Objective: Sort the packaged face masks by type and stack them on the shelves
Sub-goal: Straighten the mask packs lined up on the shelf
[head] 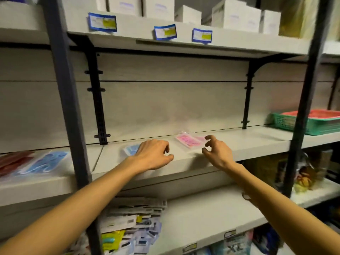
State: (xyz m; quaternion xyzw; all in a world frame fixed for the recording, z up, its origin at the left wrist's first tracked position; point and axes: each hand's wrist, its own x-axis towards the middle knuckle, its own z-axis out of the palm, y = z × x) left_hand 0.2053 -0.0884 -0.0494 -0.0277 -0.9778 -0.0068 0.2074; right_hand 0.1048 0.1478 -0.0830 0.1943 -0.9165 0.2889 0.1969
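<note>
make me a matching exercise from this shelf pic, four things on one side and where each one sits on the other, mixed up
Things:
1. pink mask pack
2. blue mask pack
3. green basket
4. white boxes

Places:
A. top shelf, above the blue-edged labels
B. middle shelf, far right, past the dark upright
C. middle shelf, partly hidden behind the left hand
D. middle shelf, just beyond the fingers of the right hand

Pairs: 1-D, 2-C, 3-B, 4-A
</note>
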